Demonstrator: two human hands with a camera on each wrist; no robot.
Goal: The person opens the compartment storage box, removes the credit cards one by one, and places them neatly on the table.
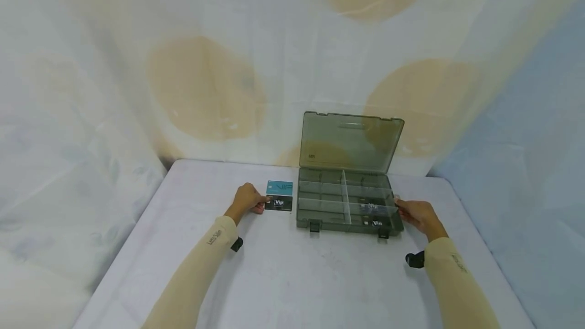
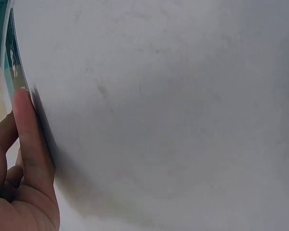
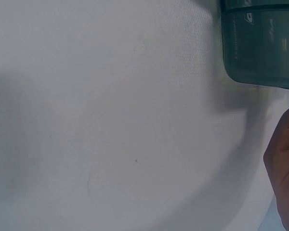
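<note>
- My left hand (image 1: 247, 199) is at the left edge of a black VIP card (image 1: 279, 203) lying flat on the white table (image 1: 283, 278), just left of the open organiser box (image 1: 349, 207). The fingers curl in at the card's edge and seem to pinch it, though I can't see how firm the hold is.
- In the left wrist view one finger (image 2: 31, 139) lies straight along the table beside the card's edge (image 2: 12, 53).
- A teal VIP card (image 1: 279, 187) lies just beyond the black one, on its far side, and touches or slightly overlaps it.
- My right hand (image 1: 418, 215) is at the right end of the box, fingertips against its wall. From here I can't tell whether they grip the rim or only steady it.
- The box's smoky lid (image 1: 351, 141) stands upright at the far side. Two more black cards (image 1: 372, 215) lie in the near right compartments.
- I judge the black card to be very light, thin, stiff and slick. Flat on the table it gives little to grab, so I'd lift it by an edge, thumb under and finger over.
</note>
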